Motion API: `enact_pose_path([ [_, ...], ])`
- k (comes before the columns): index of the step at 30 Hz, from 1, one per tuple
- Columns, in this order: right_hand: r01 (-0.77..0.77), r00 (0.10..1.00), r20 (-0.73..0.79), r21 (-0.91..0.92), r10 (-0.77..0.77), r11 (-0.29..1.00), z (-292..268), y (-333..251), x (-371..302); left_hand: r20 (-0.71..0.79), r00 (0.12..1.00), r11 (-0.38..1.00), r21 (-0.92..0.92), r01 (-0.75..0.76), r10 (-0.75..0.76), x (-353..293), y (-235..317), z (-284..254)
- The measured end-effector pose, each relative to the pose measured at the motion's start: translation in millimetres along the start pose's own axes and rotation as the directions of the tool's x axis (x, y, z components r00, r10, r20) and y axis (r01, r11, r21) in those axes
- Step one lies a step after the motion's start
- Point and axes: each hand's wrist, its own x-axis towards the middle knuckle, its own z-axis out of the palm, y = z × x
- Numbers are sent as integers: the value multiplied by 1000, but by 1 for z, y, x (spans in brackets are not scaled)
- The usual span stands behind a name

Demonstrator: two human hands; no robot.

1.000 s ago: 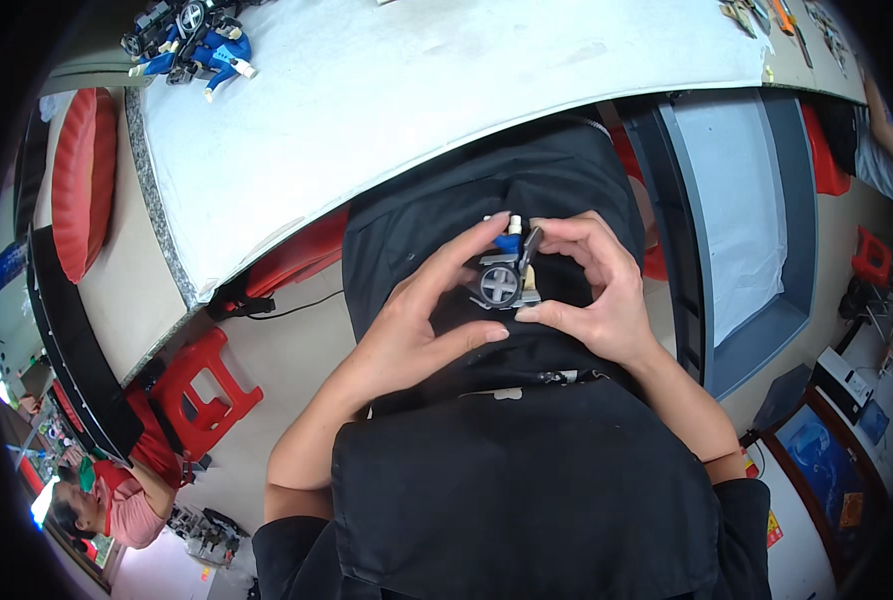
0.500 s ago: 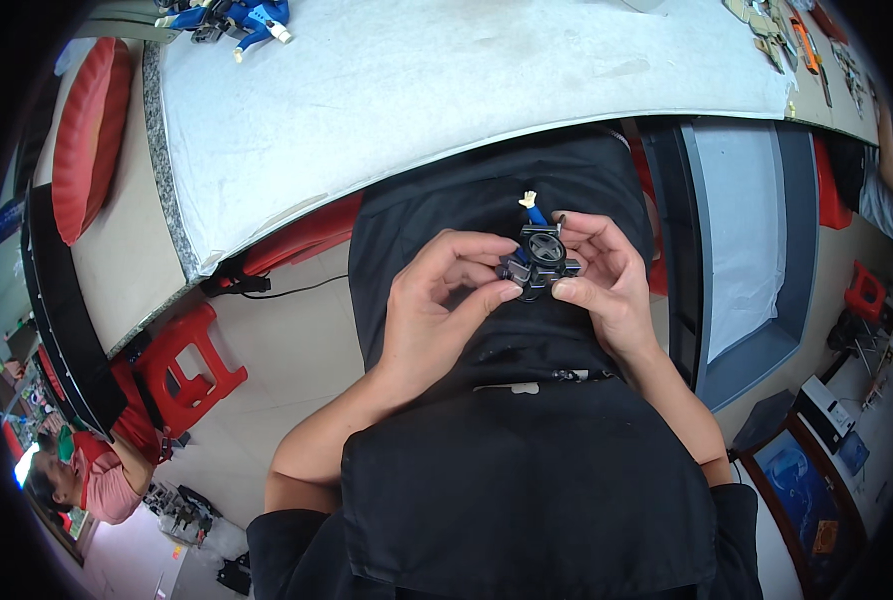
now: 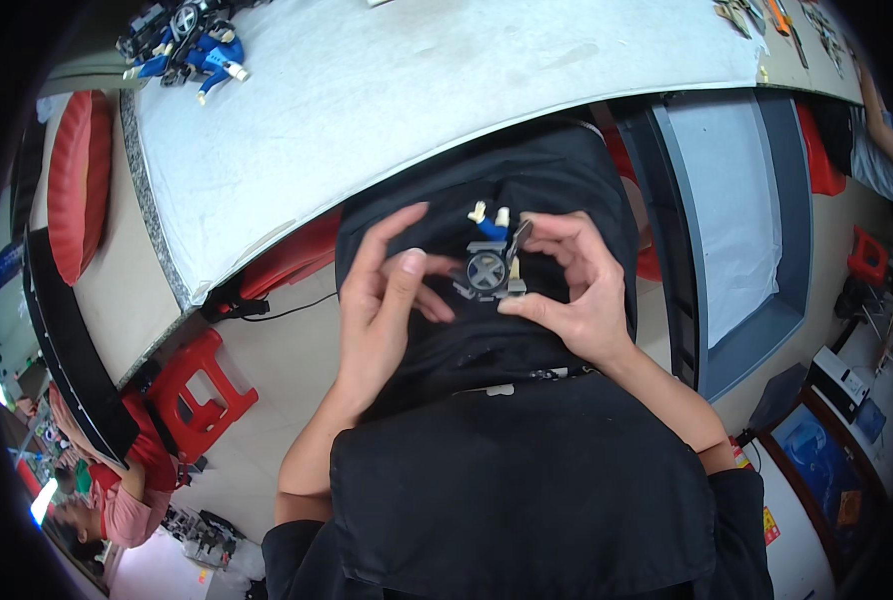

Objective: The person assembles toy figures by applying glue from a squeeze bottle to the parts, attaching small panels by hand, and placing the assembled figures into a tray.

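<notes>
Over my lap, my right hand pinches a small toy figure by its right side, between thumb and fingers. The toy has a dark grey round wheel-like disc with a cross in front, dark mechanical parts, a blue limb and pale hands at its upper end. My left hand is beside it on the left, its fingers spread and holding nothing. A fingertip comes close to the toy's edge; whether it touches is unclear. Both the toy and the left fingertips are slightly blurred.
A white-covered table lies ahead, with similar blue and black toy figures piled at its far left. Hand tools lie far right. Beside my lap is a grey drawer. To the left are a red stool and a person.
My left hand has let go of the toy and spread its fingers, moving left. The toy, in my right hand, has shifted left and turned. The view has tilted, showing more of the pile.
</notes>
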Motion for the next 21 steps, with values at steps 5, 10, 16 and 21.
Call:
enact_pose_path([
  [5, 261, 959, 4, -398, -283, 879, -3, -12, 4, 87, 938, 920, 183, -347, 337, 3, -1, 7],
  [10, 484, 870, 192, -500, -453, 718, 0, -21, 1, 490, 763, 705, 354, -615, 420, 18, -1, 4],
  [16, 539, 842, 274, -487, -465, 687, 4, -26, -5, 556, 679, 644, 302, -702, 479, 15, -9, 7],
  [21, 575, 817, 294, -489, -496, 656, 4, -22, -9, 548, 712, 616, 393, -683, 439, 6, -13, 9],
])
